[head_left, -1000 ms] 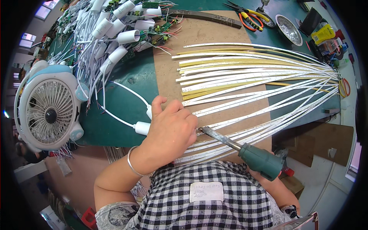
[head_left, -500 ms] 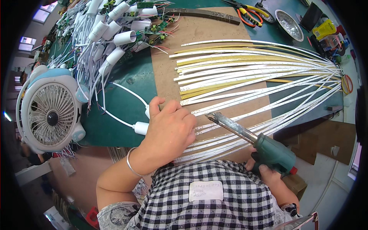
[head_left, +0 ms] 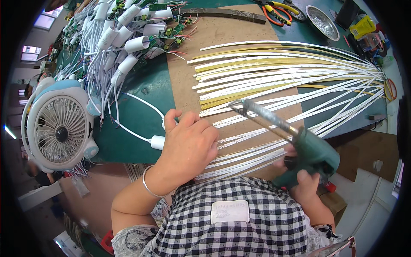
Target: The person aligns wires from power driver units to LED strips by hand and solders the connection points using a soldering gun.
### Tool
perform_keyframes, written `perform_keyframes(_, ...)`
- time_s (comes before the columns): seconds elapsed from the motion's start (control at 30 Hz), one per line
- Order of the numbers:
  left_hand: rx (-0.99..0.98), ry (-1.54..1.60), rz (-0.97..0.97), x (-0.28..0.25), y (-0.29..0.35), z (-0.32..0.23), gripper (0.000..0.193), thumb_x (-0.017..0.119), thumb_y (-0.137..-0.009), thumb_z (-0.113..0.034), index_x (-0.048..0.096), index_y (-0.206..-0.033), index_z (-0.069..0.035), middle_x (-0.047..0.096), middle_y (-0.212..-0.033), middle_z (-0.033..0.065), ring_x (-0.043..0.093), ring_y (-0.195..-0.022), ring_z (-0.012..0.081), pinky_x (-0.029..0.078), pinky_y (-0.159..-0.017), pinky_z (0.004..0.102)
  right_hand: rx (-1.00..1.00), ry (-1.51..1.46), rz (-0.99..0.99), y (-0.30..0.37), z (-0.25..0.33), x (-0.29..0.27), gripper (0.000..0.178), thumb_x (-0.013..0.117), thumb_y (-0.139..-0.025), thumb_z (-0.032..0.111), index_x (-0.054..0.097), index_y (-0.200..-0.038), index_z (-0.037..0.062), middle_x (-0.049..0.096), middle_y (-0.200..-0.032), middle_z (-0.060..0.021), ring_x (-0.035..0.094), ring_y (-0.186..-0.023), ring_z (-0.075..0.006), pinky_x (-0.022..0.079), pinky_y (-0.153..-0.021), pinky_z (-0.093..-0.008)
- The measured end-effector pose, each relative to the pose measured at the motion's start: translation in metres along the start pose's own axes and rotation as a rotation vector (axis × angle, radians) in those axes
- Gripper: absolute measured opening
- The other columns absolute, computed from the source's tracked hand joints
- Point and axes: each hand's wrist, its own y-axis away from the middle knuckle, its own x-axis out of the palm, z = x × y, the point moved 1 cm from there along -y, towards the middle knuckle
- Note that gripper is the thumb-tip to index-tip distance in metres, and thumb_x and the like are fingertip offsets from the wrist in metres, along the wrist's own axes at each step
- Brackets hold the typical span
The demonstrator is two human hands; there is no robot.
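My left hand (head_left: 188, 143) is closed, fingers curled down over the near-left ends of the strips; whatever it pinches is hidden beneath them. Beside its wrist and thumb lies a white plastic cylinder (head_left: 157, 142) on a white cable, and a second white piece peeks out behind the thumb. My right hand (head_left: 306, 184) grips a green soldering gun (head_left: 314, 152) by its handle. The gun's metal tip points up and left, in front of the strips and apart from my left hand. Long white LED strips (head_left: 257, 96), with yellowish ones among them, fan out over a brown board (head_left: 222, 25).
White cylinders with circuit boards and cables (head_left: 124, 38) are heaped at the far left. A white and blue fan (head_left: 60, 132) stands at left. Farther back are a dark bar (head_left: 231, 16), pliers (head_left: 276, 15), a metal bowl (head_left: 322, 23) and a yellow bottle (head_left: 362, 30).
The soldering gun has lifted and tilted, its tip rising away from the strip ends near my left hand. My right hand has moved with it; my left hand has stayed nearly still.
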Motion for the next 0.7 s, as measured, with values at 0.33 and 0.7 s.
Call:
perform_keyframes(0.33, -0.030, -0.016, 0.027, -0.002, 0.003, -0.003, 0.007, 0.068, -0.070, -0.014, 0.065, -0.076, -0.013, 0.060, -0.078, -0.0010, 0.053, -0.089, 0.0191, 0.030, -0.089, 0.0476, -0.036, -0.499, 0.086, -0.052, -0.014, 0.041, 0.064, 0.063, -0.083, 0.019, 0.033, -0.137, 0.0043, 0.044, -0.132, -0.0149, 0.046, -0.122, -0.0249, 0.039, -0.105, -0.0495)
perform_keyframes(0.7, -0.058, 0.061, -0.075, -0.010, 0.015, -0.004, 0.014, 0.070, -0.066, -0.011, 0.063, -0.077, -0.015, 0.058, -0.083, -0.0024, 0.053, -0.092, 0.0188, 0.027, -0.088, 0.0421, -0.012, -0.340, 0.127, -0.054, -0.023, 0.037, 0.073, 0.067, -0.080, 0.030, 0.031, -0.140, 0.0088, 0.039, -0.136, -0.0118, 0.038, -0.129, -0.0250, 0.037, -0.106, -0.0553)
